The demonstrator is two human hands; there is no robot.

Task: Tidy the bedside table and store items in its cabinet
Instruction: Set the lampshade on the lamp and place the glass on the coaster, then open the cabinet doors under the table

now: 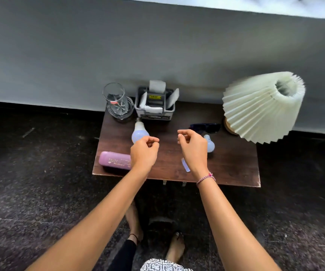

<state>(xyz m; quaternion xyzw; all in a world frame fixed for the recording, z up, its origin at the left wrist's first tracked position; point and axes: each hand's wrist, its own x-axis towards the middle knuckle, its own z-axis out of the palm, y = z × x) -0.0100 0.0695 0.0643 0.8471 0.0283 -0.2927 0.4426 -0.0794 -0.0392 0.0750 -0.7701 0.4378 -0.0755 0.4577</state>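
A dark wooden bedside table stands against a grey wall. On it lie a large white light bulb, a smaller bulb, a pink case, dark sunglasses and a small pale strip. My left hand hovers over the table just below the large bulb, fingers loosely curled and holding nothing. My right hand hovers beside the smaller bulb, fingers curled and apart, also holding nothing. The cabinet front is hidden under the tabletop.
At the back stand a clear glass on a glass dish and a grey organiser box with papers. A pleated white lamp fills the right rear corner. Dark speckled floor surrounds the table; my feet are below.
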